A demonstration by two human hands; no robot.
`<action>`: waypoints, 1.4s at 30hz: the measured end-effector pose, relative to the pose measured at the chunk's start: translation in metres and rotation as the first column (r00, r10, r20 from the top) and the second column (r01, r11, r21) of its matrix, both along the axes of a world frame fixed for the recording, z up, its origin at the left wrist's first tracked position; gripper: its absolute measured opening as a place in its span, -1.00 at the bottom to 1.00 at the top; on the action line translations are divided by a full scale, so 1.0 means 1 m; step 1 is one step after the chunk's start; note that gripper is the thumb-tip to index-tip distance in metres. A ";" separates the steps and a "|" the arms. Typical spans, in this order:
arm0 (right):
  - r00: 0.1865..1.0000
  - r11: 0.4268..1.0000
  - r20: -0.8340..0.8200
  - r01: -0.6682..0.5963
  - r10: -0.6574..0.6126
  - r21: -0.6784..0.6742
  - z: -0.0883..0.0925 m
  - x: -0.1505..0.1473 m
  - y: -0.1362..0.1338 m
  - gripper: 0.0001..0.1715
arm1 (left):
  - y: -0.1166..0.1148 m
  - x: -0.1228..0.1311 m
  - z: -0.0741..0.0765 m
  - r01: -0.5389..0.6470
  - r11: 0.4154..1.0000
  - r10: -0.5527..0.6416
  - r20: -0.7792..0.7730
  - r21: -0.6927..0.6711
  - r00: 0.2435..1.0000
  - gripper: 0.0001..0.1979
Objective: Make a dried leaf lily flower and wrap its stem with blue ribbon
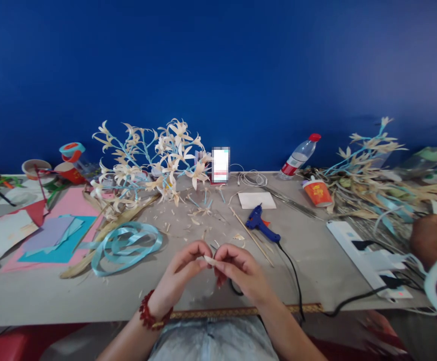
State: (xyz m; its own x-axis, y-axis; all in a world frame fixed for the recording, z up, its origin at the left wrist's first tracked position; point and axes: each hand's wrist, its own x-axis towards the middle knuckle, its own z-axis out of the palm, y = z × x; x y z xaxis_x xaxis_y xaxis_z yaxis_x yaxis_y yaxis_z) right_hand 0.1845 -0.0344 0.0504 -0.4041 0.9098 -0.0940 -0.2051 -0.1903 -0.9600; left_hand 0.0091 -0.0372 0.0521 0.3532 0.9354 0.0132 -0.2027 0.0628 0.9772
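My left hand and my right hand meet low in the middle, above the table's near edge. Both pinch a small pale petal-like piece of dried husk between thumb and fingers. A red object shows just below the fingers, partly hidden, and its kind is unclear. Husk scraps are scattered beyond my hands. To the right lies a blue glue gun, its black cord running to the front edge. Coiled light-blue ribbon rests left of my hands.
Pale husk flowers on blue stems stand at the back left, with more at the right. Coloured paper sheets lie left. Rightward are a plastic bottle, an orange cup, wires and a white power strip.
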 end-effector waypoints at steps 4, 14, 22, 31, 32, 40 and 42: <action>0.997 0.999 0.072 -0.029 0.026 0.037 0.004 0.001 0.000 -0.80 | 0.000 0.001 0.004 0.062 0.996 -0.063 -0.012 -0.058 0.998 -0.81; 0.989 0.991 -0.139 -0.071 0.056 -0.109 -0.004 -0.001 -0.001 -0.83 | -0.004 0.006 -0.008 0.091 0.966 -0.041 0.204 -0.243 0.978 -0.86; 0.970 0.983 -0.239 -0.092 0.052 -0.158 -0.007 0.001 0.001 -0.83 | 0.000 0.007 -0.006 0.109 0.960 -0.032 0.285 -0.259 0.958 -0.82; 0.972 0.991 -0.220 -0.098 0.075 -0.096 -0.007 0.003 0.001 -0.83 | -0.002 0.009 -0.007 0.120 0.944 -0.011 0.335 -0.307 0.942 -0.81; 0.966 0.991 -0.247 -0.100 0.074 -0.094 -0.008 0.003 0.001 -0.82 | -0.002 0.009 -0.008 0.128 0.938 -0.006 0.353 -0.322 0.936 -0.81; 0.994 0.997 -0.087 -0.065 0.061 -0.050 -0.006 0.004 0.003 -0.82 | -0.004 0.005 0.000 0.051 0.986 -0.022 0.179 -0.160 0.984 -0.87; 0.997 0.997 -0.017 -0.072 0.072 -0.010 -0.003 0.004 0.004 -0.84 | -0.005 0.005 0.001 0.055 0.989 -0.035 0.140 -0.137 0.990 -0.86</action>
